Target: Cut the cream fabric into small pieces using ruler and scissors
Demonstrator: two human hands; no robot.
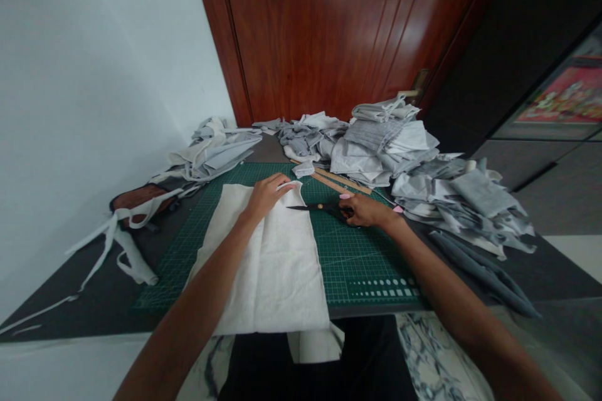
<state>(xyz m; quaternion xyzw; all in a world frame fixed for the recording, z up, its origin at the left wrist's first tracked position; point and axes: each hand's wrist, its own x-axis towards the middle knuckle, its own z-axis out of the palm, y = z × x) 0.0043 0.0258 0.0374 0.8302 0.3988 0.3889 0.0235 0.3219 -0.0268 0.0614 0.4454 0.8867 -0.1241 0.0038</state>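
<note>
So the left hand (269,195) is nearer, fingers pinched on the far end of the white cloth (285,272), which stretches long-ways nearward from them, while the right hand (364,210) grips black scissors (329,207) pointing left over it.

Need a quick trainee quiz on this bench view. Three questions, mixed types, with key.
1. Short answer: which tool does the right hand hold?
2. True or false: the white cloth lies wholly within the edges of the green cutting mat.
3. Fill in the blank: the left hand is at the ____ end of the white cloth, seen from the wearer (near/far).

Key:
1. Black scissors.
2. False; it extends past the mat's near edge.
3. Far.
</note>
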